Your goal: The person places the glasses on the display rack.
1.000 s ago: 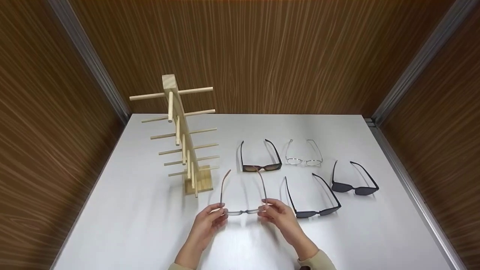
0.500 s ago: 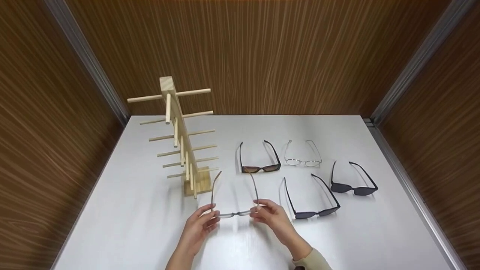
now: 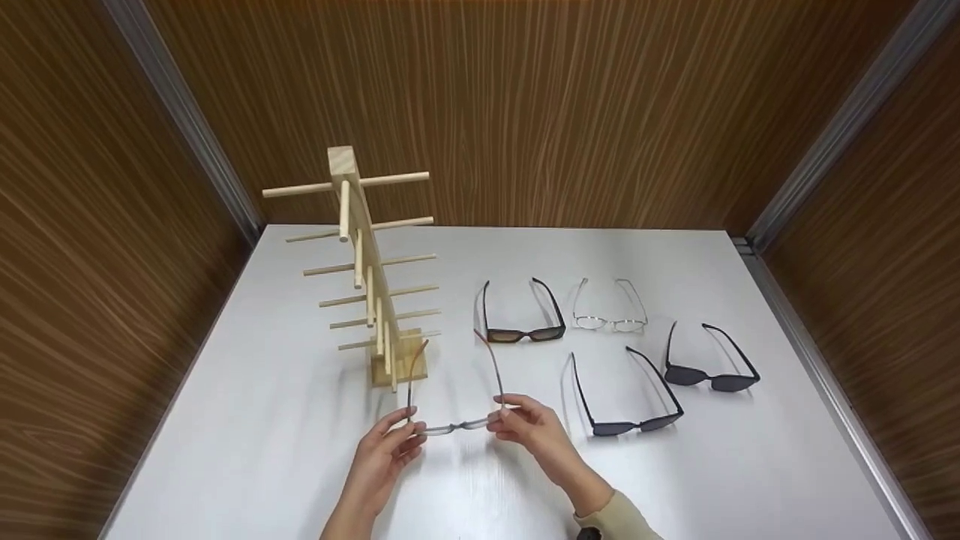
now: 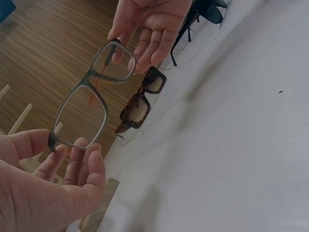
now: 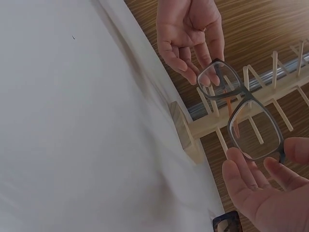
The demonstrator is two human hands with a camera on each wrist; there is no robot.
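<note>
Between both hands is a pair of eyeglasses (image 3: 455, 427) with a dark grey frame, clear lenses and orange-brown temple tips, its temples unfolded and pointing away from me. My left hand (image 3: 384, 450) pinches the left hinge corner between thumb and fingers. At the opposite hinge corner my right hand (image 3: 536, 435) pinches the frame in the same way. Both wrist views show the glasses held up above the white table. Just beyond the left temple tip stands a wooden display rack (image 3: 364, 225) with rows of pegs, its base (image 3: 409, 360) overlapped by that temple in the head view.
Tortoiseshell sunglasses (image 3: 555, 330) and thin metal-rimmed glasses (image 3: 610, 324) lie at the back of the white table (image 3: 247, 420). Two black sunglasses, a nearer pair (image 3: 637, 427) and a farther pair (image 3: 712, 379), lie on the right. Wood-grain panels (image 3: 480, 112) enclose the table.
Both hands have moved left with the eyeglasses, bringing them closer to the rack's base. The other glasses and the rack stay in place; the head view shifts slightly.
</note>
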